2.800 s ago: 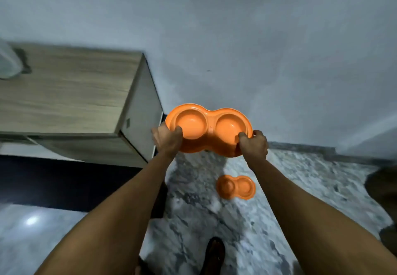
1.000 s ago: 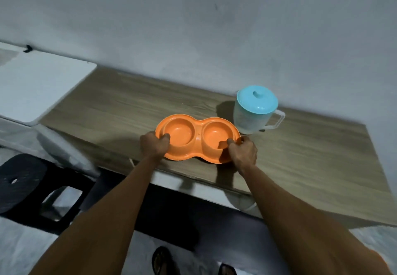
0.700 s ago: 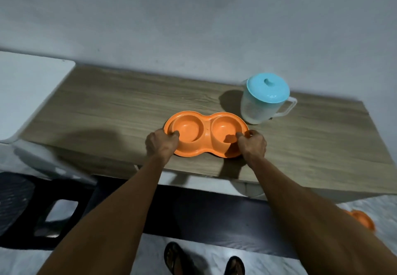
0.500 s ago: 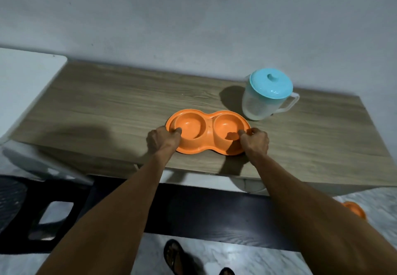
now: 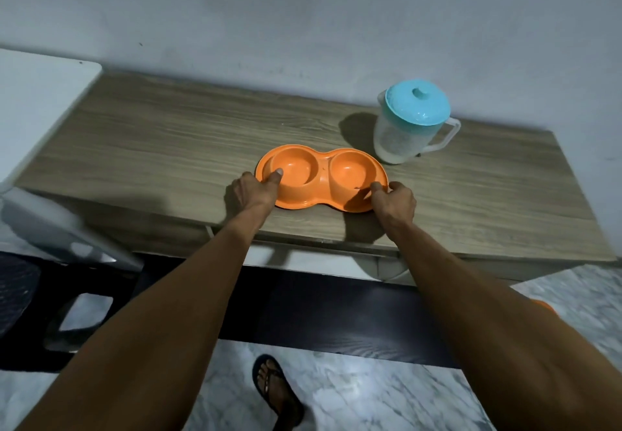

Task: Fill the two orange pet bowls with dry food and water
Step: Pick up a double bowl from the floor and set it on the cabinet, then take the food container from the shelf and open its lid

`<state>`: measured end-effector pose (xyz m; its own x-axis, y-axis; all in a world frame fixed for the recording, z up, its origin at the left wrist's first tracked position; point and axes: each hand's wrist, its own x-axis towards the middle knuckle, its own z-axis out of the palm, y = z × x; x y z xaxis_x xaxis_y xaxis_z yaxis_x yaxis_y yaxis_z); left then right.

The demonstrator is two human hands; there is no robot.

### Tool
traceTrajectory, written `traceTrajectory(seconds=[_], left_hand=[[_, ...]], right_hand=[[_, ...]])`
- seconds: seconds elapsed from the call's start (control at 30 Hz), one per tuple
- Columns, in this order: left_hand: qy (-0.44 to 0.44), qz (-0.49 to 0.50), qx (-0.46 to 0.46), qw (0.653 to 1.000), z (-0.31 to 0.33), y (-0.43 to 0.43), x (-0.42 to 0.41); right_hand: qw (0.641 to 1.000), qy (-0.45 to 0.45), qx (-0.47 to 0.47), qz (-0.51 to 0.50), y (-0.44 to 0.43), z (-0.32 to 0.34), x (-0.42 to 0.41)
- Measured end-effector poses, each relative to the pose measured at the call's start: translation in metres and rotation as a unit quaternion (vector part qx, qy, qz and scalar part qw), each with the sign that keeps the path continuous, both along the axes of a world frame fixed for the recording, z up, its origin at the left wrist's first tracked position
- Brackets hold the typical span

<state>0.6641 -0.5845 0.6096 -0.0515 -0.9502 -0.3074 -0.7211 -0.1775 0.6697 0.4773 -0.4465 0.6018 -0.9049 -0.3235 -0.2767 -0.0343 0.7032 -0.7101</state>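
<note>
On the wooden countertop (image 5: 168,147), the orange double pet bowl (image 5: 321,176) is pinched at each end by left hand (image 5: 253,191) and right hand (image 5: 395,203), best released once flat.

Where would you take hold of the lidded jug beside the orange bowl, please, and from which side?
Grip the jug by its handle, coming from the right: the loop juts rightward, away from the orange bowl, and the jug stands upright, lid on.
</note>
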Motion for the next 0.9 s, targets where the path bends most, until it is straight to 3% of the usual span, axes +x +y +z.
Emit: traceTrajectory(seconds=[0.27, 0.5, 0.7, 0.9], left_hand=[[0.088, 0.083, -0.034, 0.992, 0.008, 0.055, 0.047], [0.114, 0.117, -0.062, 0.985, -0.011, 0.118, 0.108], [0.106, 0.116, -0.06, 0.986, -0.046, 0.146, 0.151], [0.102, 0.054, -0.081, 0.99, -0.127, 0.111, 0.159]], right_hand=[[0.999, 0.04, -0.022, 0.03, 0.06, 0.011, 0.048], [0.996, 0.032, -0.041, 0.07, 0.108, -0.013, 0.1], [0.993, 0.013, -0.031, 0.113, 0.114, -0.056, 0.145], [0.987, 0.021, -0.046, 0.153, 0.073, -0.138, 0.172]])
